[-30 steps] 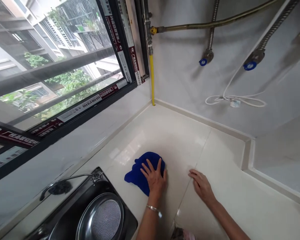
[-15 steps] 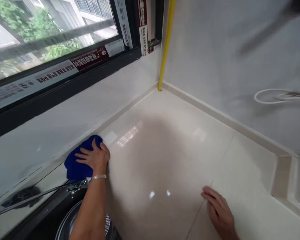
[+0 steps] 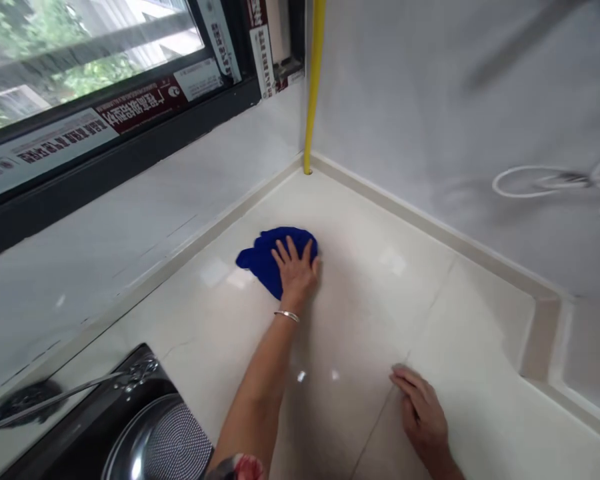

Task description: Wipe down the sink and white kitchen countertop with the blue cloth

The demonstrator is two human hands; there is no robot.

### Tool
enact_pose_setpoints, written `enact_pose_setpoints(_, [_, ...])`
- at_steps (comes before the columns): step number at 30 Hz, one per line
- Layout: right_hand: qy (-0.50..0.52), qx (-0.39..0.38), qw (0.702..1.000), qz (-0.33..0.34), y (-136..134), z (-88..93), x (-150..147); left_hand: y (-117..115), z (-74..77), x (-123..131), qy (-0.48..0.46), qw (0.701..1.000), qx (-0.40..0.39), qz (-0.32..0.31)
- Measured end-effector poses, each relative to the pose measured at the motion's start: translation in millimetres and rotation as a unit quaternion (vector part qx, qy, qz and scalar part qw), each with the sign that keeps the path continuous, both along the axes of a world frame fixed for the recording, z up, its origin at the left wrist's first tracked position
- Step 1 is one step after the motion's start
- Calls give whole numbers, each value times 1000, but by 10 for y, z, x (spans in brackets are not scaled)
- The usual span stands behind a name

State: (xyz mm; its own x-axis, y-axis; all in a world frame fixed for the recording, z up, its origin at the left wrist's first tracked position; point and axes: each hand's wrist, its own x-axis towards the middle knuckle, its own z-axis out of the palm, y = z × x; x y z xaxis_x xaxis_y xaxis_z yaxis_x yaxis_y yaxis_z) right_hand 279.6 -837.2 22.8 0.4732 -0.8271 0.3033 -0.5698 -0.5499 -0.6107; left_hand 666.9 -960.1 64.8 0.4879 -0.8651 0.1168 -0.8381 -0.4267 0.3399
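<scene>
This was a home kitchen. A glossy cream countertop [image 3: 380, 280] ran into a corner between pale walls. A dark sink [image 3: 105, 427] was sunk into it, with a metal strainer bowl [image 3: 165, 447] inside and a slim tap [image 3: 80, 389] at its rim. A yellow pipe [image 3: 313, 80] rose in the corner, a white cable [image 3: 540, 183] hung looped on the wall, and a blue cloth [image 3: 257, 257] lay on the counter. The dark-framed window [image 3: 130, 140] carried printed stickers and looked out on greenery and another building.

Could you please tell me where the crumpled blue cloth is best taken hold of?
Probably from above, on the bunched left edge of the crumpled blue cloth: it lies flat on the cream counter, and the left hand covers its right part.
</scene>
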Motion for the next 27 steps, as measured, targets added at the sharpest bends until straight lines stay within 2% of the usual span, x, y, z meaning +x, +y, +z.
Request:
enact_pose_setpoints(2, [-37,16,997,-64,-19,14,17,-17,-8,-516,22,996,-14,-90])
enact_pose_setpoints(4, [-88,30,986,-139,-56,23,24,149,-34,-1068,45,984,-33,-171])
enact_pose_setpoints(6, [-156,32,966,-202,-101,28,26,460,-68,-1563,57,967,-57,-242])
enact_pose_setpoints(8, [-214,32,947,-237,-146,32,24,860,-92,-1916,47,952,-77,-293])
enact_pose_setpoints(11, [-227,46,946,-229,-196,43,17,1527,-103,-2087,15,931,-77,-357])
enact_pose_setpoints(13, [-212,50,953,-210,-218,56,11,1963,-104,-1970,2,925,-61,-376])
enact_pose_setpoints(15, [-209,47,956,-199,-228,70,-7,2357,-101,-1708,0,933,-39,-359])
enact_pose_setpoints(17, [-204,51,961,-181,-208,78,-61,2672,-87,-1339,-4,958,-10,-287])
enact_pose_setpoints(19, [-187,63,969,-150,-128,80,-178,2866,-56,-902,-24,986,27,-162])
enact_pose_setpoints(21, [-155,69,978,-119,29,79,-363,2910,-14,-434,-68,996,56,-13])
enact_pose_setpoints(23, [-111,56,986,-110,237,75,-583,2816,31,29,-101,986,56,120])
enact_pose_setpoints(25, [-65,34,991,-116,438,68,-783,2639,73,460,-99,975,58,192])
enact_pose_setpoints(27, [-31,17,992,-121,581,53,-907,2439,111,832,-83,972,74,208])
